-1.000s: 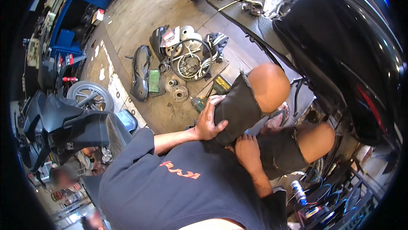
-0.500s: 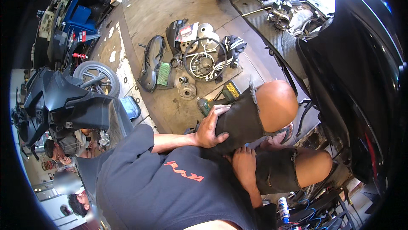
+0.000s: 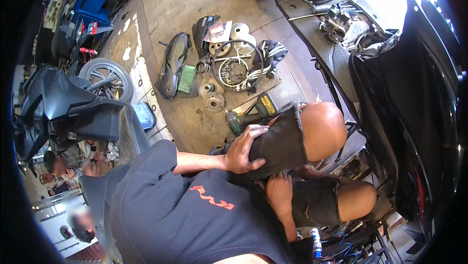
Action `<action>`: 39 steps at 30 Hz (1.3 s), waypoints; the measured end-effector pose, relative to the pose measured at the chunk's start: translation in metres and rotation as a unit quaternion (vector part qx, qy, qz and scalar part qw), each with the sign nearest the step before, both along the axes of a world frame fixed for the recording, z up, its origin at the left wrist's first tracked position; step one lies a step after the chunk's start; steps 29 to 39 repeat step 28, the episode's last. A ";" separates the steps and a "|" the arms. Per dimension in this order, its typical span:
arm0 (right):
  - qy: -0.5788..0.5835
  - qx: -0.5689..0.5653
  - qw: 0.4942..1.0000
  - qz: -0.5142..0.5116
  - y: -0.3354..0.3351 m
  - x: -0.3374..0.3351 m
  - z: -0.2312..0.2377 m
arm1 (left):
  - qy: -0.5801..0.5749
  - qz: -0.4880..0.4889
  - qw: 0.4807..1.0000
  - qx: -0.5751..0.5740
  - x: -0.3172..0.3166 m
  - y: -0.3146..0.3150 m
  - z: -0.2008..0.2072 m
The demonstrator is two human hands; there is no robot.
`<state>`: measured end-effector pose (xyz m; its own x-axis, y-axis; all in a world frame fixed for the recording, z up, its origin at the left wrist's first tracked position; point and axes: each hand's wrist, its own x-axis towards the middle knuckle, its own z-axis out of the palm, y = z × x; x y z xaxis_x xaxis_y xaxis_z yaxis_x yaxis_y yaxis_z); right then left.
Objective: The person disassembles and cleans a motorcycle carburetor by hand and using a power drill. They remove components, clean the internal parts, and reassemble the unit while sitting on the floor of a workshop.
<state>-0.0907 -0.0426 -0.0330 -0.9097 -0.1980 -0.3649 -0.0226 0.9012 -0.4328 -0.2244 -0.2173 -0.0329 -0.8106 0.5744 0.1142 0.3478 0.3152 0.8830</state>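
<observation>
My left hand rests on my left thigh, which is covered by frayed dark shorts. Its thumb stands apart from the fingers, and nothing is in its grip. My right hand lies against the inner side of my right thigh, back of the hand up; its fingertips are partly hidden, and I see no object in it. Just beyond my left hand, a green cordless power tool with a yellow-and-black battery lies on the floor.
Scooter parts lie on the floor: a drive belt, a long black cover, a green air filter and a metal hub. Black scooter bodywork rises at right. Another scooter, a blue container and a seated person are at left.
The view has shifted slightly, so the parts and bodywork sit a little differently in the picture. Both hands stay resting on my thighs.
</observation>
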 end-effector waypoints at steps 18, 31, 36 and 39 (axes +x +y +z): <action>-0.065 -0.072 0.995 -0.035 0.000 -0.003 -0.009 | -0.234 0.013 0.957 0.173 -0.054 -0.019 -0.029; -0.134 -0.172 0.968 -0.123 0.013 -0.016 -0.019 | 0.020 0.407 0.896 -0.178 -0.347 -0.149 -0.236; -0.134 -0.172 0.968 -0.123 0.013 -0.016 -0.019 | 0.020 0.407 0.896 -0.178 -0.347 -0.149 -0.236; -0.134 -0.172 0.968 -0.123 0.013 -0.016 -0.019 | 0.020 0.407 0.896 -0.178 -0.347 -0.149 -0.236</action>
